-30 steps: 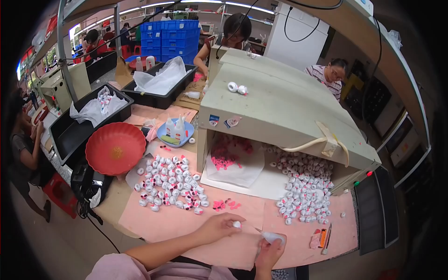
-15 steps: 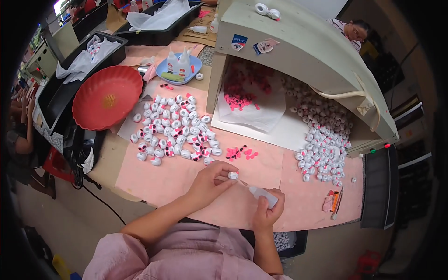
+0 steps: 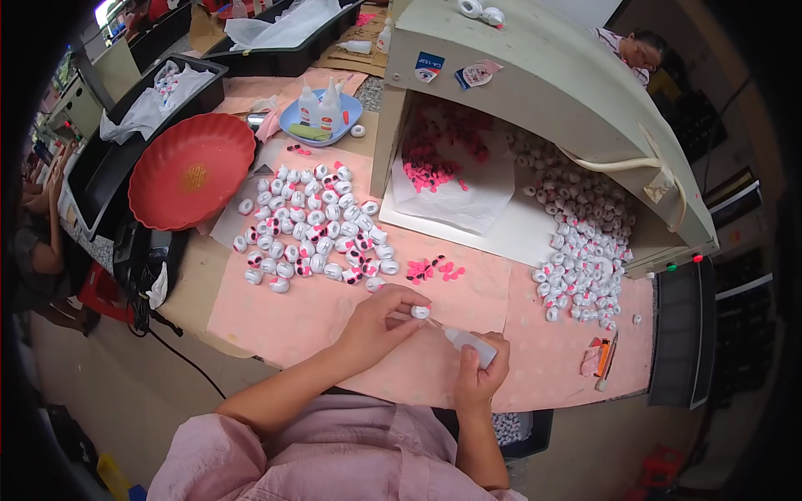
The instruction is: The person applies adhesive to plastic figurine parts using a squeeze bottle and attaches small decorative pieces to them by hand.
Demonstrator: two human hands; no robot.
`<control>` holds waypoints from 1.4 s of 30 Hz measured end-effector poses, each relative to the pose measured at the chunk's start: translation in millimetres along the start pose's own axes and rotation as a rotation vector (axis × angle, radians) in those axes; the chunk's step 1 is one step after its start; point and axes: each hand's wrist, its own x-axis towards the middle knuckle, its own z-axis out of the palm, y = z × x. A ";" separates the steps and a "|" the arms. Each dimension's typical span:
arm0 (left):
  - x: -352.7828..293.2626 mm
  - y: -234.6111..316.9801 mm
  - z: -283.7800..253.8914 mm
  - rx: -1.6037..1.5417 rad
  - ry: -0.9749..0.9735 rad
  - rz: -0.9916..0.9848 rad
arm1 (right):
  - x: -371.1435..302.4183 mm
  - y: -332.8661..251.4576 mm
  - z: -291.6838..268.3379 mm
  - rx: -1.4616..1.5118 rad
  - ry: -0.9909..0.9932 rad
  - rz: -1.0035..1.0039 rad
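Between the thumb and fingers of my left hand [image 3: 378, 326] is a small white bead-like piece [image 3: 420, 312] with a bit of pink on it. My right hand [image 3: 483, 377] is wrapped round a translucent squeeze bottle [image 3: 474, 346], tilted so its thin nozzle points at the piece; whether the tip touches it I cannot tell. Just beyond lie small pink and black flat bits [image 3: 434, 269]. Many like white pieces [image 3: 326, 219], some with pink and black parts on them, stand spread out to the left.
A grey-green open-fronted machine [image 3: 535, 50] stands at the back right, with pink bits [image 3: 430, 174] on white paper and a heap of white pieces [image 3: 585, 267]. A red fluted bowl [image 3: 230, 163], a blue dish [image 3: 355, 113] with bottles and black trays [image 3: 92, 188] stand left. An orange tool [image 3: 602, 357] lies right.
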 end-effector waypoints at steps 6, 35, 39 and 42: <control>0.5 2.7 0.9 0.023 -0.009 0.008 | 2.0 -2.1 -0.7 0.011 0.002 0.001; 0.2 -6.9 -1.1 -0.136 -0.037 -0.065 | -0.1 0.1 -3.8 0.037 0.036 0.026; 0.1 -8.4 -1.9 -0.149 -0.040 -0.069 | 0.5 -0.1 -4.0 0.029 0.032 0.028; 0.0 -6.6 -1.5 -0.140 -0.044 -0.065 | 0.2 0.5 -3.6 0.033 0.034 -0.004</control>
